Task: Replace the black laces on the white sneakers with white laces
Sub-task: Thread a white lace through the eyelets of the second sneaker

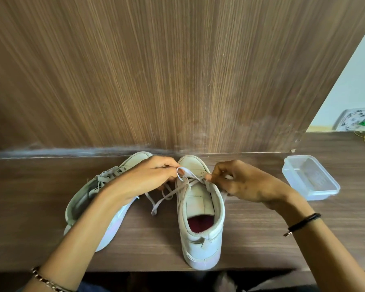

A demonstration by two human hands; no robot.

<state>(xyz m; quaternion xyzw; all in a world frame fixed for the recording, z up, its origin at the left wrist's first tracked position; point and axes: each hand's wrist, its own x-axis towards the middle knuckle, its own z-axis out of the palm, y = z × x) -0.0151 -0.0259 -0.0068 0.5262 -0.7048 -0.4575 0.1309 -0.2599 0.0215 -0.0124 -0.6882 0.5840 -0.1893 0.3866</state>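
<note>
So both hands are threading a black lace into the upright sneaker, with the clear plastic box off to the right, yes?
Not quite: the lace is white, not black. The head view shows the left hand and right hand pinching it at the upright sneaker, with the clear plastic box off to the right.

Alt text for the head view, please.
A left hand and right hand each pinch a white lace, threading it through a white sneaker standing on a wooden desk. A second sneaker, already laced, lies tilted on its side to its left; a clear plastic box sits to the right.
</note>
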